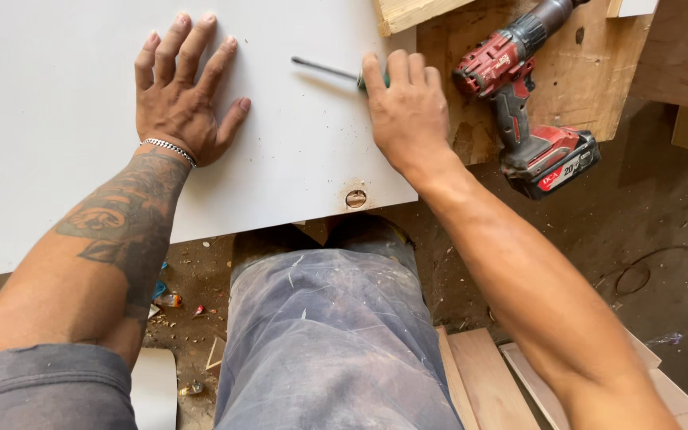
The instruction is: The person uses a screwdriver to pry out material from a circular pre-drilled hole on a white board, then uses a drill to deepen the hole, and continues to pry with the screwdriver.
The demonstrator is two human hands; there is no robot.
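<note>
Flat on the white board point(65, 135), my left hand point(185, 99) lies spread wide, fingers fanned, holding nothing. Further right, my right hand point(408, 111) covers the green handle of a screwdriver point(324, 69), fingers curled over it; its thin shaft lies on the board pointing left. Just beside that hand, a red and black drill point(519, 103) rests on the wooden surface point(591, 72).
</note>
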